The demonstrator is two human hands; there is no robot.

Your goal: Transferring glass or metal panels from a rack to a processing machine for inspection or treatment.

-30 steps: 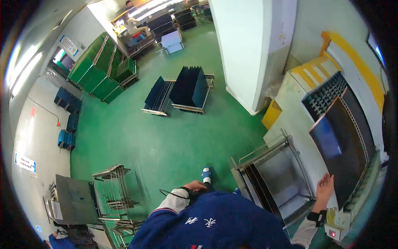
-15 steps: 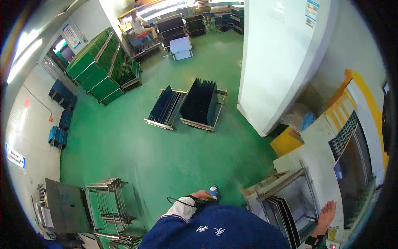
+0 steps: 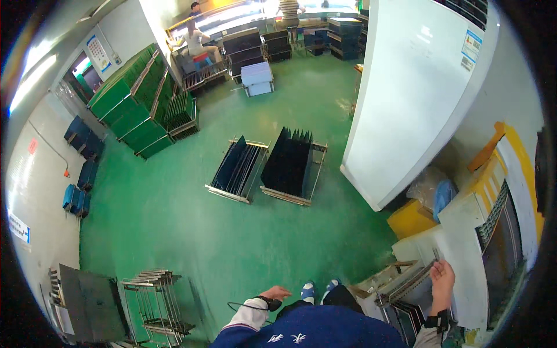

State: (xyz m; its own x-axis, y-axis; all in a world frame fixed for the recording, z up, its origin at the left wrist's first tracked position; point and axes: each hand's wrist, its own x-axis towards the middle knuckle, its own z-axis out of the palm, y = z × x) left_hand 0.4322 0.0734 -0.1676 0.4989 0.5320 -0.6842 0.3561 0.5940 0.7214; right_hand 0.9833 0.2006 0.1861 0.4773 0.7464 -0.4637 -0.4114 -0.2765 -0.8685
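Note:
My left hand (image 3: 277,293) hangs low in front of my body, its fingers stretched out and nothing in them. To the right, my right hand (image 3: 442,281) is raised with loosely bent fingers beside the end of a metal rack (image 3: 400,290). Whether the fingertips touch the rack's rail cannot be made out; no object shows in that hand. Inside the rack, below the rail, dark panels (image 3: 409,318) stand on edge. The rack stands against a pale machine (image 3: 458,255) with a dark, slanted opening.
Ahead on the green floor stand a rack of dark panels (image 3: 235,168) and a fuller rack (image 3: 288,165). A tall white cabinet (image 3: 415,98) rises at right. Bare metal racks (image 3: 154,304) stand near left, stacked green panels (image 3: 133,110) far left. People sit at a bench at the back.
My right hand has moved up and inward from the machine, and its spread fingers have bent. My left hand has dropped lower. The view has shifted, showing both feet.

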